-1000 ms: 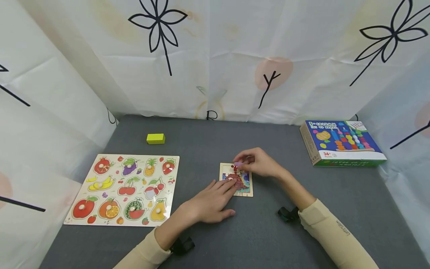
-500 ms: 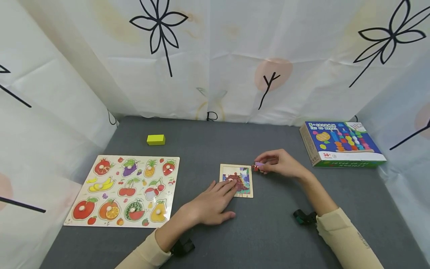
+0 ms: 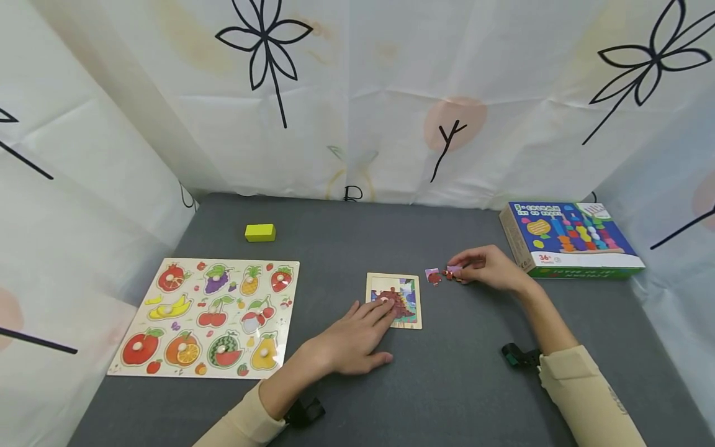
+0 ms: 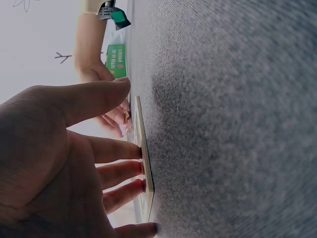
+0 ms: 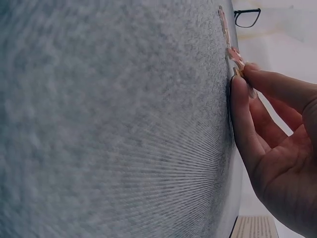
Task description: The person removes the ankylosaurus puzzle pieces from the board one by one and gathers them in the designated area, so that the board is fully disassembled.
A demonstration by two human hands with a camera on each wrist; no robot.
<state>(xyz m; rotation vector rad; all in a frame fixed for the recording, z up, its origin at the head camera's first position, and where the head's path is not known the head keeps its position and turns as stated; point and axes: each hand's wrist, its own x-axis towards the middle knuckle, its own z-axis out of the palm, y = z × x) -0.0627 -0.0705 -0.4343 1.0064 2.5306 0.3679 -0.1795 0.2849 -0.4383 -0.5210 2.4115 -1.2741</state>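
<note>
A small wooden jigsaw puzzle (image 3: 418, 310) lies in the middle of the table, with a red-brown animal picture partly filled in and a pale bare patch at its upper left. My left hand (image 3: 353, 338) rests flat on its lower left, fingers stretched out and fingertips on the picture. To the right of the frame, my right hand (image 3: 491, 268) pinches a purple and red puzzle piece (image 3: 450, 272) between thumb and forefinger, low over the tabletop. Just left of that piece lies another loose puzzle piece (image 3: 432, 277), also purple and red.
A fruit peg board (image 3: 192, 344) covers the left of the table, its near right corner beside my left forearm. A yellow block (image 3: 260, 233) stands behind it. At the back right is a colourful toy box (image 3: 570, 239), beyond my right hand. Patterned white curtains surround the table.
My right hand has carried puzzle pieces from the frame's top out to the right. One piece now lies loose on the table there. My left hand has stayed in place.
</note>
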